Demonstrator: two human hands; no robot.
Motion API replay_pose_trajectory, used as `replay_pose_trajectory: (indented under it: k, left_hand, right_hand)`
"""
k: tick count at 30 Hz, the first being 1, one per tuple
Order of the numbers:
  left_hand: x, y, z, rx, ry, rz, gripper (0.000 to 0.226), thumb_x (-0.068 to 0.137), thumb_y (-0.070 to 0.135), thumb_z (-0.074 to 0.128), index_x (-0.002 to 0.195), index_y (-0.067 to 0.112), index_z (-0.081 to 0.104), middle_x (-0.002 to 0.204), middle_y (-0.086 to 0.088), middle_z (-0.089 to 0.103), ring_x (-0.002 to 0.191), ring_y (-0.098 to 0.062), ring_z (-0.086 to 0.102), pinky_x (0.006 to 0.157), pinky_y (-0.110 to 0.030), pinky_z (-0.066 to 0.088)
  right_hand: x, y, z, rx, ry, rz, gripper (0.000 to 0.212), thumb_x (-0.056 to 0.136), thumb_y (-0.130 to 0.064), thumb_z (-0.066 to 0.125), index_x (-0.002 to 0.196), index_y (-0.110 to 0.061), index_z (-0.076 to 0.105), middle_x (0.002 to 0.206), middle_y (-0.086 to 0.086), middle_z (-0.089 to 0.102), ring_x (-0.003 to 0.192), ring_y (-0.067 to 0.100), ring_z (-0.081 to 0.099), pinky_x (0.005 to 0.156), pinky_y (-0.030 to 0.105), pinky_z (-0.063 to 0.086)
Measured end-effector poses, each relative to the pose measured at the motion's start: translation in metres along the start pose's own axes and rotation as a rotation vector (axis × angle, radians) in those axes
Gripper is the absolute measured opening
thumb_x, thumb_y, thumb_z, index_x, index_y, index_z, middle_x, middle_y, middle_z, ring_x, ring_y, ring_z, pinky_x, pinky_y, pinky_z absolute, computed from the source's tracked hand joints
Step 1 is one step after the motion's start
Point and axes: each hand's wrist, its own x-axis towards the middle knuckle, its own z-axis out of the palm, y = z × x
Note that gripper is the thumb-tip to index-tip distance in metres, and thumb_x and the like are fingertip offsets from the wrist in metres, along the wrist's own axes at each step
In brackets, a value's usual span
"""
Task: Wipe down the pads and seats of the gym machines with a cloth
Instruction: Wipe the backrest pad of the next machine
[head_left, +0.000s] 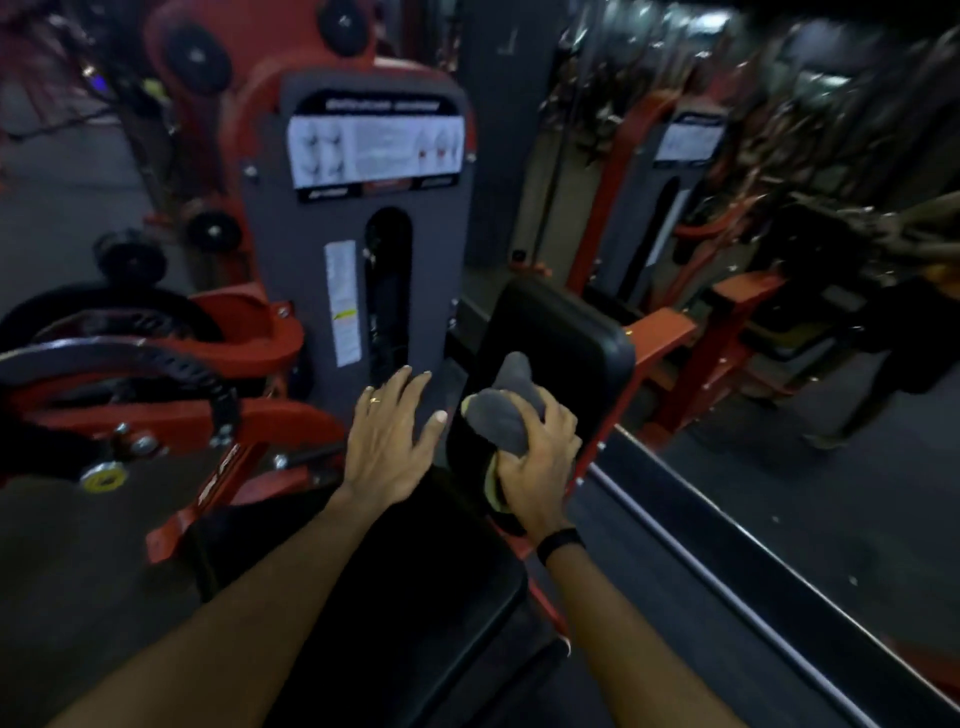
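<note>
Both forearms reach forward from the bottom of the head view, over a black padded seat (415, 597) that lies directly below them. Left hand (387, 447): fingers straight and spread, a ring on one, holding nothing; whether it touches the surface beneath cannot be told. Right hand (535, 462): fingers curled round a bunched grey cloth (506, 415), which shows a yellow edge at its lower side. A dark band sits on the right wrist.

The cloth is pressed against the lower part of an upright black back pad (556, 332), which stands just beyond the seat. Left of the pad rises the grey weight-stack housing (311, 249) bearing an instruction placard (376, 148). Red frame members (670, 332) run to either side. The right half of the view is heavily blurred and appears to be a mirror; no detail there is reliable.

Assessment: the step in hand is the wiping of the back pad, with the cloth at its lower portion. The upper portion of the pad and the seat below show no visible sign either way of having been wiped. The next move calls for firm contact of the cloth across the remaining face of the pad, then down onto the seat.
</note>
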Motion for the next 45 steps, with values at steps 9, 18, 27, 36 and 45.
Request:
replay_pose_trajectory:
  k: [9,18,27,36,45]
  left_hand:
    - [0.160,0.082,0.015,-0.134,-0.015,0.419,0.062,0.101,0.054,0.032,0.151,0.020,0.042,0.158,-0.005,0.039,0.144,-0.018,0.037,0.124,-0.039,0.010]
    - [0.241,0.039,0.042,-0.319,-0.018,0.325,0.068,0.098,0.057,0.023,0.153,0.021,0.041,0.159,-0.003,0.038,0.146,-0.019,0.034,0.121,-0.032,0.006]
    - [0.265,-0.051,0.050,-0.328,0.034,0.208,0.064,0.098,0.052,0.030,0.150,0.017,0.045,0.155,-0.004,0.044,0.144,-0.020,0.038,0.121,-0.044,0.017]
    - [0.269,-0.021,0.062,-0.323,-0.049,0.286,0.066,0.098,0.057,0.026,0.153,0.023,0.039,0.159,0.000,0.039,0.146,-0.018,0.034,0.123,-0.040,0.012]
    - [0.246,0.027,0.071,-0.365,-0.114,0.407,0.063,0.100,0.056,0.026,0.155,0.028,0.034,0.162,0.003,0.032,0.149,-0.011,0.026,0.123,-0.033,0.003]
  right_hand:
    - [0.129,0.022,-0.071,0.245,0.662,0.324,0.066,0.074,-0.027,0.059,0.137,-0.007,0.053,0.136,0.016,0.052,0.128,0.037,0.047,0.109,0.057,0.036]
    - [0.201,0.036,-0.027,-0.583,0.060,0.125,0.075,0.084,-0.078,0.041,0.146,-0.036,0.038,0.148,0.009,0.043,0.135,0.032,0.039,0.104,0.054,0.031]
    - [0.284,0.047,0.058,-0.911,-0.311,0.075,0.091,0.079,-0.085,0.048,0.152,-0.032,0.032,0.130,0.009,0.053,0.110,0.035,0.056,0.086,0.046,0.047]
    - [0.283,0.052,0.063,-0.871,-0.332,-0.017,0.073,0.086,-0.073,0.050,0.148,-0.037,0.035,0.126,0.007,0.053,0.108,0.033,0.055,0.080,0.044,0.049]
    - [0.215,0.074,-0.007,-0.824,-0.206,0.029,0.077,0.081,-0.069,0.049,0.150,-0.038,0.037,0.126,0.004,0.055,0.109,0.029,0.056,0.084,0.044,0.045]
